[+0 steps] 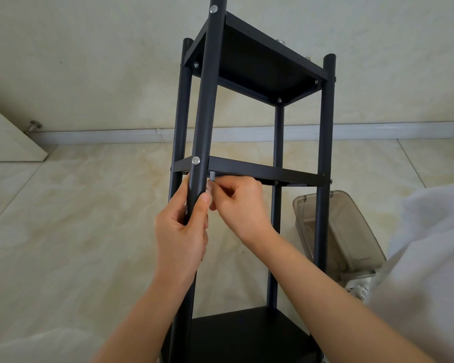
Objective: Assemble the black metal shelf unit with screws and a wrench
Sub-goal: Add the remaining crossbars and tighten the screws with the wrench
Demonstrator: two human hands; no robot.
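Note:
The black metal shelf unit [249, 66] stands in front of me with an upper shelf, a middle shelf [262, 171] and a lower shelf [244, 334]. My left hand [181, 229] grips the near front post [206, 106] just below the middle shelf. A silver screw head [195, 160] shows on that post at the shelf joint. Behind the post, my right hand [240, 203] pinches a small grey wrench [212, 176] under the middle shelf's corner. Most of the wrench is hidden by my fingers and the post.
A translucent grey plastic box [344, 231] lies tilted on the tiled floor to the right, behind the shelf's right post. White fabric [430, 258] covers the right edge. A pale cabinet corner [8, 137] with a door stop sits at the left by the wall.

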